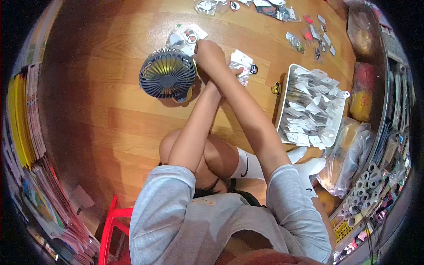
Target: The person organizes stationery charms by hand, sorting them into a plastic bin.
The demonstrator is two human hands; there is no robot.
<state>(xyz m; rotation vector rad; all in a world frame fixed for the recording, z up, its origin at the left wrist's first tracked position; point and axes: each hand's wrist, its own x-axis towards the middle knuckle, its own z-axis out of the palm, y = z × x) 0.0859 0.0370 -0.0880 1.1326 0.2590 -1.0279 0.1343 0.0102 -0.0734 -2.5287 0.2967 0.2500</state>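
Note:
My forearms cross over the wooden floor. My right hand [210,55], its fingers curled, reaches to the left beside a dark round fan [167,75] and just below small plastic packets [177,39] with white cards. What its fingertips hold, if anything, is hidden. My left hand [237,71] lies mostly under my right forearm; one fingertip shows against a white-carded packet [242,60] with a small dark character piece [253,69]. Whether it grips the packet cannot be made out.
A white tray [289,84] full of carded packets stands at the right, with a small yellow-and-black item [277,88] beside it. More packets [295,43] lie farther away. Filled shelves line both sides. A red stool [106,229] is at the lower left.

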